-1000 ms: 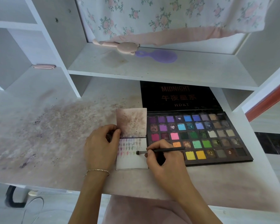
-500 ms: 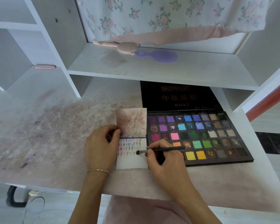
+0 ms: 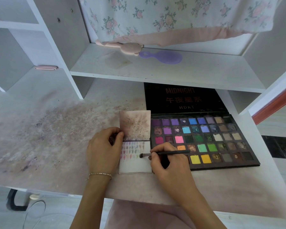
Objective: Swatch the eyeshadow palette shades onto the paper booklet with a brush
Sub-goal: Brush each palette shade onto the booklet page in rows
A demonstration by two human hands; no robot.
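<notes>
A small paper booklet (image 3: 135,164) lies open on the desk, its stained upper leaf folded back and several rows of colour swatches on the lower page. My left hand (image 3: 104,151) pinches the booklet's left edge at the fold. My right hand (image 3: 168,164) pinches a thin black brush (image 3: 170,152), its bristle tip touching the page just right of the swatches. The open eyeshadow palette (image 3: 203,139), black with many coloured pans, lies directly to the right of the booklet.
The desk top (image 3: 56,138) is stained with powder on the left. A white shelf (image 3: 172,70) overhangs the palette's lid and carries a purple hairbrush (image 3: 163,57) and a pink one (image 3: 129,48). A floral cloth (image 3: 172,17) hangs behind.
The brush tip has shifted very slightly on the page. Both hands stay in place.
</notes>
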